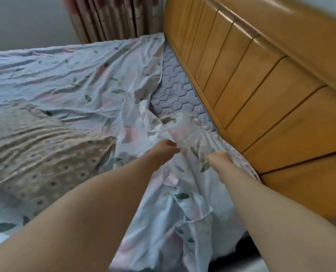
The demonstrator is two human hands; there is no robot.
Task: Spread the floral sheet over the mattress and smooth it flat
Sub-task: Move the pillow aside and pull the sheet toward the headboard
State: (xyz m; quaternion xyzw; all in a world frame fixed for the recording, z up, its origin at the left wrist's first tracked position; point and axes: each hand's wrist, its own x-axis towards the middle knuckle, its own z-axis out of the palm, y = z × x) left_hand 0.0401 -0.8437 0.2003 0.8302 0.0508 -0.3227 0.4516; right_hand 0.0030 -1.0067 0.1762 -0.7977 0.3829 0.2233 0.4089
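The floral sheet (80, 79), pale blue with pink flowers and green leaves, lies wrinkled over most of the bed. A strip of grey quilted mattress (175, 89) shows bare along the headboard. Near the bed's front corner the sheet is bunched into a ridge. My left hand (163, 152) grips the bunched sheet on the ridge's left side, fingers curled into the cloth. My right hand (220, 160) holds the sheet's frilled edge close to the headboard, its fingers buried in the folds. The sheet's corner hangs down over the bed's front edge.
A beige patterned pillow (41, 150) lies on the sheet to the left of my arms. The wooden headboard (261, 91) runs along the right. Pink curtains (114, 16) hang at the far corner beside a pale wall.
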